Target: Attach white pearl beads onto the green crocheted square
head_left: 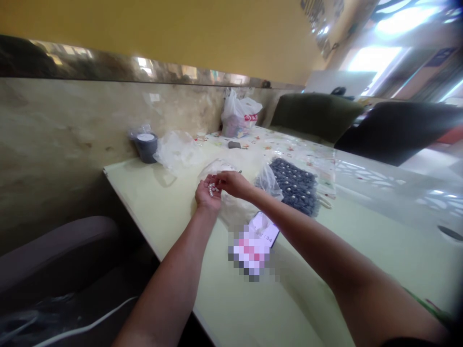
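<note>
My left hand (208, 196) lies palm up over the pale green table (152, 193), cupping several small white pearl-like beads (212, 189). My right hand (234, 184) hangs just above it, its bunched fingers reaching over the beads. Whether those fingers hold a bead is hidden. A dark grey studded mat (294, 187) with white beads set in its rows lies to the right of my hands. A crumpled clear plastic bag (267, 182) touches its near left corner.
A phone (264, 229) lies under a pixelated patch near my forearm. Further back stand a grey cup (146, 147), a white carrier bag (238, 115) and more clear plastic. A stone wall runs along the left table edge, with dark chairs beyond the far side.
</note>
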Action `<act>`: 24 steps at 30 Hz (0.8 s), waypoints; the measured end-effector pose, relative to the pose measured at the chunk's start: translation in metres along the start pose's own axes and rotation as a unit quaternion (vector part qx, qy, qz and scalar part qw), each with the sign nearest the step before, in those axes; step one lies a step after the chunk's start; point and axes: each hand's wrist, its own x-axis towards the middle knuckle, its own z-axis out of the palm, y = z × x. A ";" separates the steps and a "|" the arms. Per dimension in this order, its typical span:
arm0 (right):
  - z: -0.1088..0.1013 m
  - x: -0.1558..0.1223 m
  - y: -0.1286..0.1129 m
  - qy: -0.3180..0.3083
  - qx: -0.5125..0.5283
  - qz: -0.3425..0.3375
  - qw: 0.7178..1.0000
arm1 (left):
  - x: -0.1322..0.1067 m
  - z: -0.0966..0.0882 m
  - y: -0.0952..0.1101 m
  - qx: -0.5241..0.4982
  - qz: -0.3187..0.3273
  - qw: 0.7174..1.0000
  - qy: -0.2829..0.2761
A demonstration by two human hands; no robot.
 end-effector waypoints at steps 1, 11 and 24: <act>0.001 -0.001 -0.002 0.000 -0.002 -0.001 1.000 | 0.000 0.001 0.000 0.001 -0.001 1.000 0.001; -0.015 0.005 0.021 0.046 -0.090 0.210 0.973 | -0.001 0.000 -0.001 0.008 0.042 0.998 0.046; 0.027 0.045 0.005 -0.060 -0.123 0.279 0.950 | -0.006 0.002 0.004 0.033 -0.019 0.999 0.003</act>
